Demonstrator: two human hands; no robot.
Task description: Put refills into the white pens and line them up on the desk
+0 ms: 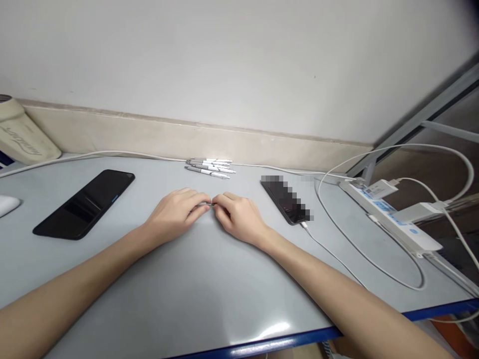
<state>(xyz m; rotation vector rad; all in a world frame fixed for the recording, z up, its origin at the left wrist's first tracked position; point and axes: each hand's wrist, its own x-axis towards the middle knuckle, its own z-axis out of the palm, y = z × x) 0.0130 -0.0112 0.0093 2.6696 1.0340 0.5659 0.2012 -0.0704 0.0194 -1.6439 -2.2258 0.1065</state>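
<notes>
In the head view, the left hand [175, 214] and the right hand [237, 217] sit close together near the middle of the table [202, 284], fingers curled inward; both pinch a small slim metal piece [207, 204] between their fingertips, and it is too small and too covered to tell exactly what it is; at 12 o'clock from the hands lies a bundle of white and grey pens [209, 167], well clear of the fingers; a black phone [84, 203] lies at 9 o'clock, and a second phone [288, 202], its face blurred, lies just off the right hand at 2 o'clock, its white charging cable [333, 257] trailing toward 4 o'clock; a power strip [389, 217] sits further out at 3 o'clock; the blue-trimmed table edge [284, 339] runs along 6 o'clock, leaving open room in front of the wrists.
</notes>
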